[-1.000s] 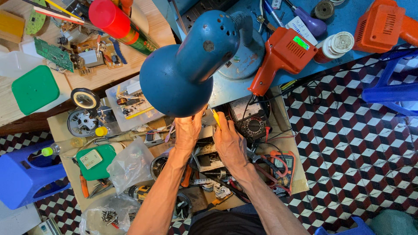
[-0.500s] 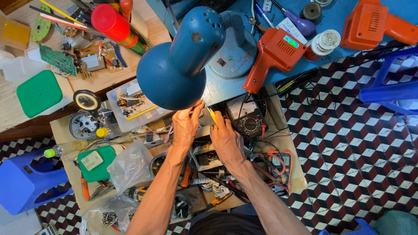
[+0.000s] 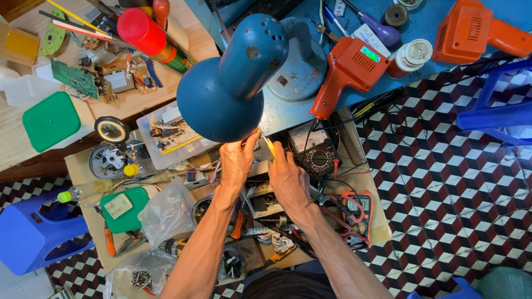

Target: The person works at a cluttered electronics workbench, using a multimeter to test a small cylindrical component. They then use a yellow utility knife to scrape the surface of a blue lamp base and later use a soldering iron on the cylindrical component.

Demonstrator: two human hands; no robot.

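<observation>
Upright, the yellow-handled tool point(image 3: 270, 147) in the right hand point(image 3: 288, 180) points up-left.

The big blue lamp shade point(image 3: 233, 83) is covering the fingertips of the left hand point(image 3: 237, 160) and whatever they are pinching. The right hand point(image 3: 288, 178) is gripping something thin and yellow, too small to tell.

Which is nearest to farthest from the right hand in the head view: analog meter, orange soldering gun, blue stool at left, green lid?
From the right hand:
1. Analog meter, just to its right on the bench.
2. Orange soldering gun, above it on the blue top.
3. Green lid, far left on the wooden table.
4. Blue stool, lower left on the floor.
</observation>
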